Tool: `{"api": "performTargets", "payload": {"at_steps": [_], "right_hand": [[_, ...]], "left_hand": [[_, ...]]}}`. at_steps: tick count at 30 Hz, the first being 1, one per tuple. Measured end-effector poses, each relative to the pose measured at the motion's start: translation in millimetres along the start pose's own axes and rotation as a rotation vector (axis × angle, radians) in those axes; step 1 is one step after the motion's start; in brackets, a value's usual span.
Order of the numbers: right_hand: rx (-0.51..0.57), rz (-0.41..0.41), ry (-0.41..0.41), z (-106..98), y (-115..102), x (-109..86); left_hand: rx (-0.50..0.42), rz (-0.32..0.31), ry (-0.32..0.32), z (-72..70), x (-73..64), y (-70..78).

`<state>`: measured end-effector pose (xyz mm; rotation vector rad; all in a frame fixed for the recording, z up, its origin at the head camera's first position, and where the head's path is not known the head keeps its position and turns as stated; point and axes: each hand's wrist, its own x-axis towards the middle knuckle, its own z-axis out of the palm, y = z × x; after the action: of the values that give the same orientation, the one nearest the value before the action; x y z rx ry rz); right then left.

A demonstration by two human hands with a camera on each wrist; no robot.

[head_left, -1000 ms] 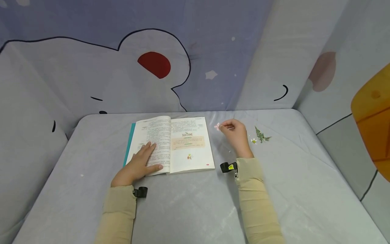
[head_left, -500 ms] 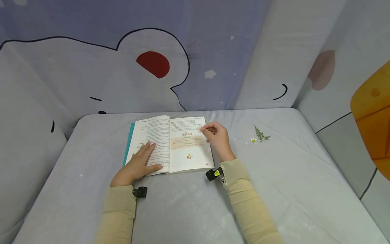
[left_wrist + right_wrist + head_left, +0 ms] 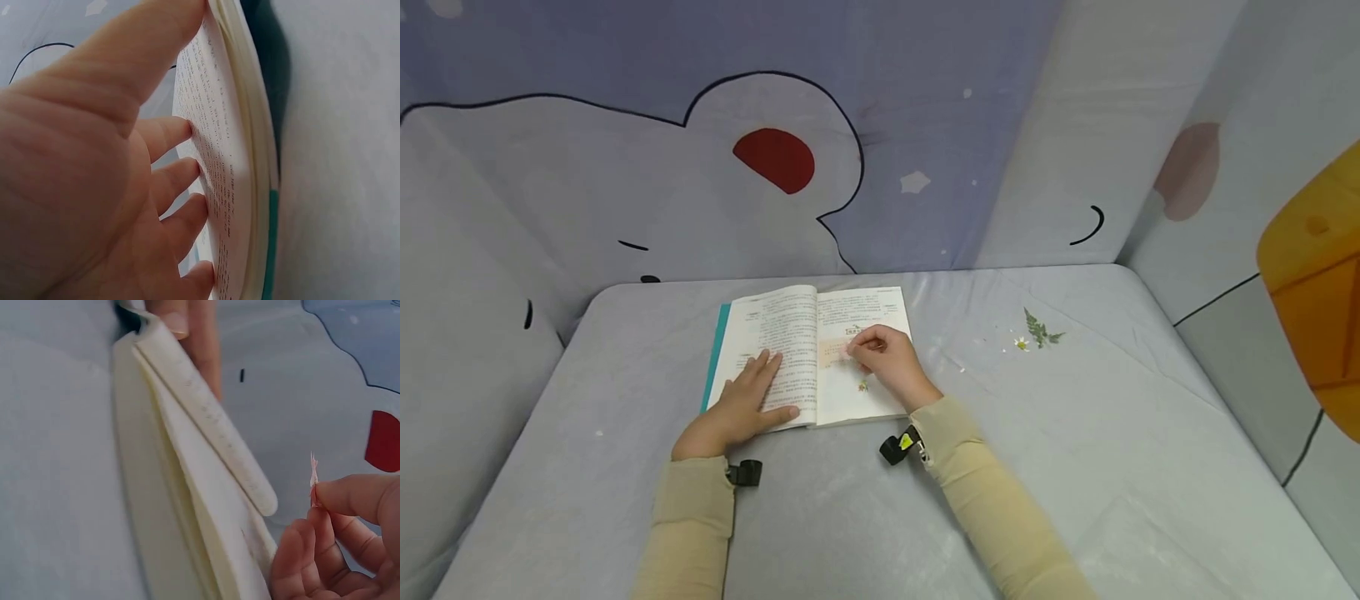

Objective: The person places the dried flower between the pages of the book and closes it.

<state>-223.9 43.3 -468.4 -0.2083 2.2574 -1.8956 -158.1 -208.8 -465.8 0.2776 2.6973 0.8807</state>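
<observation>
Pink flower (image 3: 314,476), just one, pinched between the thumb and index finger of my right hand (image 3: 891,364), at about 10 o'clock from the knuckles and over the right-hand page; whether it touches the paper I cannot tell. Its petals look thin and soft, gathered narrow in the right wrist view.

One open book (image 3: 861,406) lies beneath, and my left hand (image 3: 733,412) rests on its left page at 8 o'clock from the middle, fingers spread. I can see two pages full of dark print, too small to read, with a peach-tinted box (image 3: 832,357) and one small coloured drawing (image 3: 862,386) on the right one. The paper is white and smooth, the left page curving up to the spine; a teal cover (image 3: 715,358) shows at 9 o'clock.

Well out at 3 o'clock on the worktop (image 3: 820,525), which has a pale grey, faintly creased covering, are one white flower (image 3: 1021,342) with a yellow centre and, just beside it at 2 o'clock, one green feathery sprig (image 3: 1039,329).
</observation>
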Motion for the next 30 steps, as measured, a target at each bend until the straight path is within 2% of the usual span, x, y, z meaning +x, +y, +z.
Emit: {"api": "performTargets", "payload": {"at_steps": [8,20,23,30], "right_hand": [[-0.205,-0.011,0.002,12,10,2.2],[-0.508,-0.033,0.016,28,1,8.5],[-0.535,-0.018,0.019,29,1,9.3],[-0.51,-0.015,-0.011,25,1,8.1]], "left_hand": [[0.01,0.005,0.004,5.8,2.8,-3.0],[0.017,0.005,0.034,3.3,2.7,-4.3],[0.016,0.007,0.033,2.8,2.2,-3.3],[0.014,0.021,0.031,1.4,1.1,-1.8]]}}
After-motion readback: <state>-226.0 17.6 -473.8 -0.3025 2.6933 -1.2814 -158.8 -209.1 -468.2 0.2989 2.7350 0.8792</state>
